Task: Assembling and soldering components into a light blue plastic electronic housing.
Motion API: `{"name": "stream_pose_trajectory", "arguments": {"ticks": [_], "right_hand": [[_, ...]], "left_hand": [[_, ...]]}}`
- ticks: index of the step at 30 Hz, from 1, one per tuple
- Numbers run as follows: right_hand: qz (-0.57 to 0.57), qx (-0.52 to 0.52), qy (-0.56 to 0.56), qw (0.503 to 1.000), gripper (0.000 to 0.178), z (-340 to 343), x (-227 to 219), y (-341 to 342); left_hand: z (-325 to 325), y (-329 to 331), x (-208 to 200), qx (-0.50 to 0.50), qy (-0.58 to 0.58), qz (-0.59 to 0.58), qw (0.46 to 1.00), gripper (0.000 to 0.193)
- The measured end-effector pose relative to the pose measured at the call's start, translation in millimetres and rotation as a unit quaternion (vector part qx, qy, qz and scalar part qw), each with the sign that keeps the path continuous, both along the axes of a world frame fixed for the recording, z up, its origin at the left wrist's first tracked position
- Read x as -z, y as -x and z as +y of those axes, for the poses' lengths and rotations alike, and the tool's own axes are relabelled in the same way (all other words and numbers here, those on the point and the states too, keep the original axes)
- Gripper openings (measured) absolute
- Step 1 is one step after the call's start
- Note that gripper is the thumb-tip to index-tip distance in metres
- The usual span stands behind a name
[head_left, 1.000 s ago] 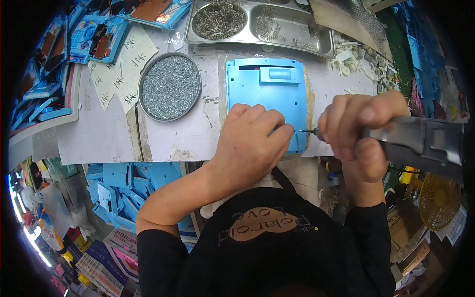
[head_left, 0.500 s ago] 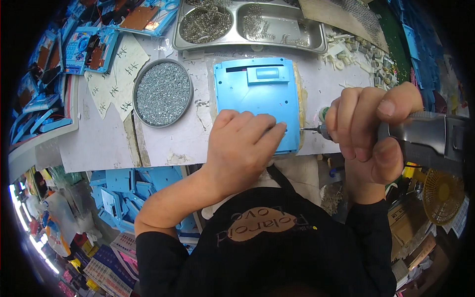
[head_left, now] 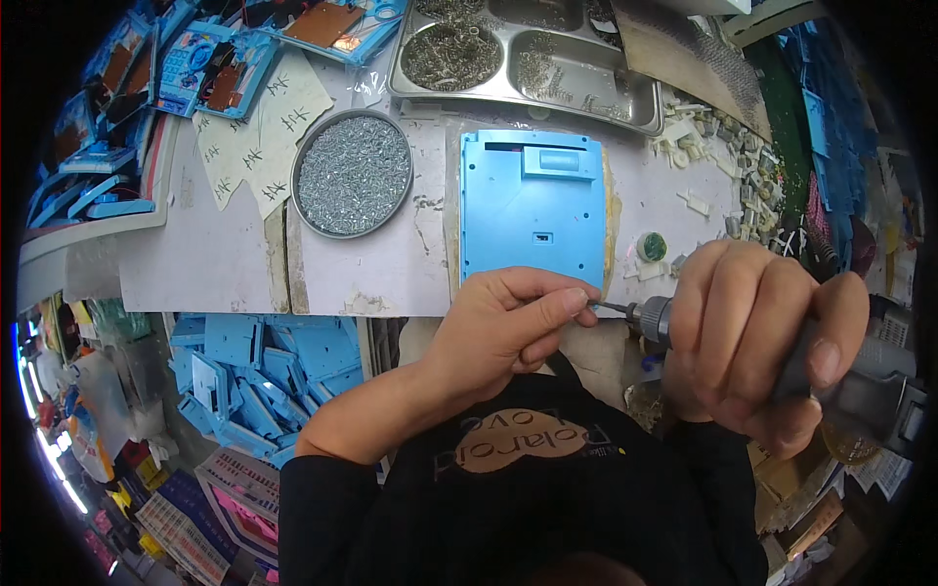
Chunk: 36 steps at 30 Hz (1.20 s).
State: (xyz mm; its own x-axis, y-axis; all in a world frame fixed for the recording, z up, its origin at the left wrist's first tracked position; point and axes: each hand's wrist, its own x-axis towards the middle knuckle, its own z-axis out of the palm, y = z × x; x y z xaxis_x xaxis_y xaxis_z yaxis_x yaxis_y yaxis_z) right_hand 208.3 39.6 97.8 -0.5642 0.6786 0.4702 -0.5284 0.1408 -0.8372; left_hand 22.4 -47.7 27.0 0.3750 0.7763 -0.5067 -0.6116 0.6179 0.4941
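Pinching driver tip (head_left: 608, 309), right hand (head_left: 757, 342) gripping screwdriver (head_left: 655, 317)

Blue blister packs (head_left: 200, 68) with brown backing, overlapping, at counter far left corner. Two cream paper sheets (head_left: 269, 127) with handwritten dark marks, lying flat left of round tin, partly under packs. Stacked flat packages (head_left: 186, 532), pink and white, below counter at lower left. No screens visible.

Left hand (head_left: 503, 327): pinched the screwdriver bit at centre frame.
Right hand (head_left: 757, 342): gripped the electric screwdriver (head_left: 664, 320), lower right.
Blue panel (head_left: 532, 210): lay flat, upper centre.
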Motion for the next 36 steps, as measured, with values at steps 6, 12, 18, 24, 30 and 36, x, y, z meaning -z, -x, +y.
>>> {"name": "stream_pose_trajectory", "arguments": {"ticks": [6, 12, 18, 24, 30, 36], "right_hand": [[0.004, 0.062, 0.009, 0.998, 0.035, -6, -2, 5], [0.014, 0.021, 0.005, 1.000, 0.041, 1, 5, 11], [0.004, 0.010, -0.018, 1.000, 0.039, 1, 17, 13], [-0.018, 0.035, 0.069, 0.997, 0.048, -5, 13, 15], [-0.160, 0.071, 0.164, 0.971, 0.048, 3, 20, -20], [-0.118, 0.105, 0.047, 0.986, 0.042, -25, 48, -19]], "left_hand": [[0, -1, 17, -0.057, -0.277, 0.257, 0.924, 0.013], [5, -1, 21, -0.116, -0.523, 0.494, 0.685, 0.018], [7, 0, 22, -0.101, -0.529, 0.533, 0.653, 0.021], [11, 6, 19, -0.044, -0.557, 0.549, 0.622, 0.019], [37, 35, 33, 0.010, -0.589, 0.603, 0.538, 0.017], [39, 34, 42, 0.045, -0.589, 0.597, 0.543, 0.015]]}}
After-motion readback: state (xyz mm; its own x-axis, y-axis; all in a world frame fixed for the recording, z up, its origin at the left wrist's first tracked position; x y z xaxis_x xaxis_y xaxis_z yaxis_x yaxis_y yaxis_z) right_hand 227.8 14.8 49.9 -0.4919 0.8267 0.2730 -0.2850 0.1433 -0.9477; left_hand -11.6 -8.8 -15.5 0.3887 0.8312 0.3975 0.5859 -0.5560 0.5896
